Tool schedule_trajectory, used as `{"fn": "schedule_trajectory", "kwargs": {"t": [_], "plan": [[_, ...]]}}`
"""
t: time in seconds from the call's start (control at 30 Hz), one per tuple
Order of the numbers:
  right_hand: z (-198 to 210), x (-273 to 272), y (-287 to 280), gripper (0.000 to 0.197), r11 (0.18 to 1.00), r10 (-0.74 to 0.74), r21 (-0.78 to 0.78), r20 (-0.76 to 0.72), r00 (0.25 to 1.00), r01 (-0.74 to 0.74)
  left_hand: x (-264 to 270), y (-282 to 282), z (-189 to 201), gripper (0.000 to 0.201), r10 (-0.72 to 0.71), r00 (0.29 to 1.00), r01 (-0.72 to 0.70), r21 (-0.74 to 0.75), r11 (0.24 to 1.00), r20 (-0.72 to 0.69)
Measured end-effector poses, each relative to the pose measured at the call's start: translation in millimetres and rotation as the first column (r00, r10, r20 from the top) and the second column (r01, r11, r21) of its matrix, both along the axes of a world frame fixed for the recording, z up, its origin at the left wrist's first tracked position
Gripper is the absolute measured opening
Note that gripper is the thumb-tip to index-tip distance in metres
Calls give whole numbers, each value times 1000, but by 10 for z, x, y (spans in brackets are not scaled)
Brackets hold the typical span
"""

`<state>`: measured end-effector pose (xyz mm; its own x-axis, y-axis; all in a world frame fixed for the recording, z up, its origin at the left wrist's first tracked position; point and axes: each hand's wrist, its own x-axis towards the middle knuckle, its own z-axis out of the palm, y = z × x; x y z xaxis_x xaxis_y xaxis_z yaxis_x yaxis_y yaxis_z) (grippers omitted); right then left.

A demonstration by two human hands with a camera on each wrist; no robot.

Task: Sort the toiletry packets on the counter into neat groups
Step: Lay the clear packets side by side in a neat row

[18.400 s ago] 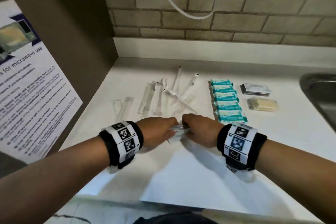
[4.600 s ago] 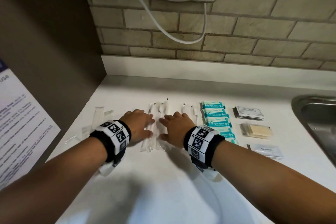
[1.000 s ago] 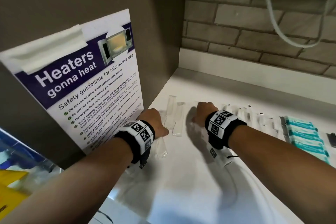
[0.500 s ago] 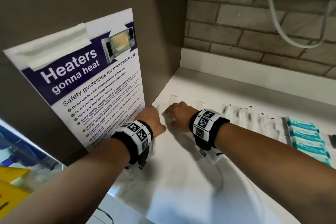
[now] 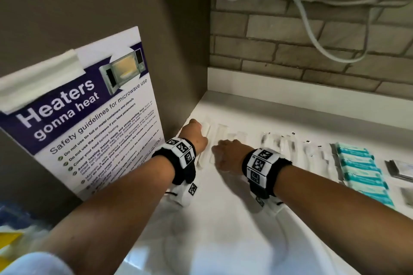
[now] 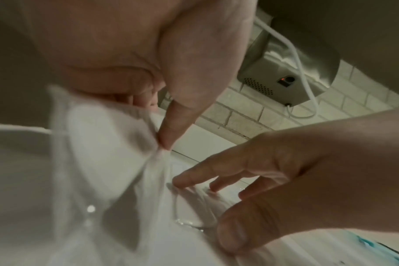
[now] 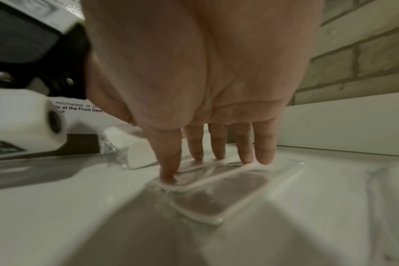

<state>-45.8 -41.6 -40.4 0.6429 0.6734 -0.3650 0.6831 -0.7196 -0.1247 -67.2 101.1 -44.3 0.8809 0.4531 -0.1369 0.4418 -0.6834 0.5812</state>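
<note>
My left hand (image 5: 197, 129) is by the back left corner of the white counter (image 5: 223, 230) and pinches a clear packet (image 6: 103, 153) between thumb and fingers (image 6: 164, 142). Just to its right, my right hand (image 5: 220, 148) lies with straight fingers (image 7: 244, 153) pressing on a flat clear packet (image 7: 216, 175); a second clear packet (image 7: 219, 203) lies against it, nearer the wrist. More clear packets (image 5: 279, 144) lie in a row to the right. Then come stacked teal packets (image 5: 357, 169) and dark sachets (image 5: 400, 168).
A microwave safety poster (image 5: 89, 118) hangs on the brown side wall directly left of my left arm. Behind the counter stands a brick wall (image 5: 290, 51) with a white cable (image 5: 312, 29) and a metal dryer (image 6: 285, 72) above.
My left hand has moved farther back toward the corner with its packet. My right hand has drawn slightly back and to the right, onto the clear packets.
</note>
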Motion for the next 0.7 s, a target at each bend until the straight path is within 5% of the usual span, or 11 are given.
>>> {"fn": "schedule_trajectory", "kwargs": {"t": [0.3, 0.47, 0.7], "plan": [[102, 48, -125, 40, 993, -117, -18, 49, 992, 118, 289, -24, 41, 31, -73, 994, 79, 68, 995, -87], [65, 85, -47, 46, 995, -99, 24, 202, 974, 96, 293, 131, 68, 37, -67, 988, 81, 99, 992, -137], [188, 100, 146, 27, 998, 34, 50, 72, 997, -38, 133, 198, 82, 42, -180, 969, 219, 252, 943, -167]]}}
